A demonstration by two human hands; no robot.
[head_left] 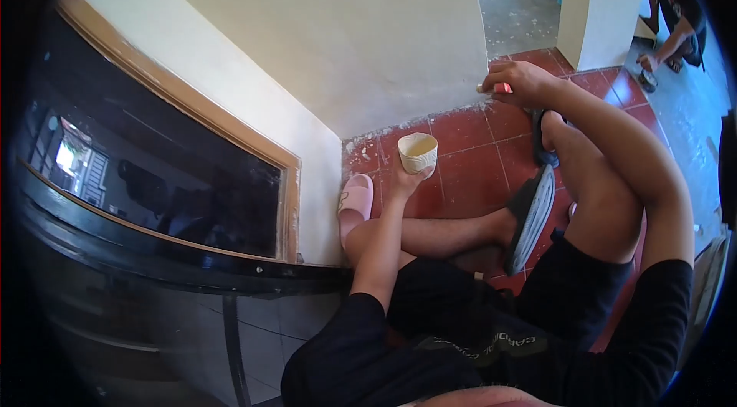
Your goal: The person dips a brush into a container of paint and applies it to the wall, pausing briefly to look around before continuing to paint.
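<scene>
Seen from the head camera, a person in dark clothing (476,330) sits low on a red tiled floor (461,177), both hands occupied. Toward 2 o'clock, just off centre, the left hand (415,178) wraps the lower part of a pale, ridged cup (418,160), its mouth tipped up to the lens, presumably so that the yellowish contents (421,147) stay in and within easy reach. Farther out at 2 o'clock, the right hand (528,83) pinches a small red-pink tool (503,88), its pale end pointing to 9 o'clock near the edge of a cream wall (368,46); the fingertip grip suggests fine control. Curled fingers cover most of the tool, so its kind is uncertain, as is whether its tip meets the wall. A pink slipper (358,196) lies by the wall's foot just below centre toward 6 o'clock, partly hidden by the sitter's left leg (453,236). At the far 2 o'clock edge, a second person (679,15), cut off by the dark lens rim, reaches toward a dark container (647,82) whose contents cannot be made out.
</scene>
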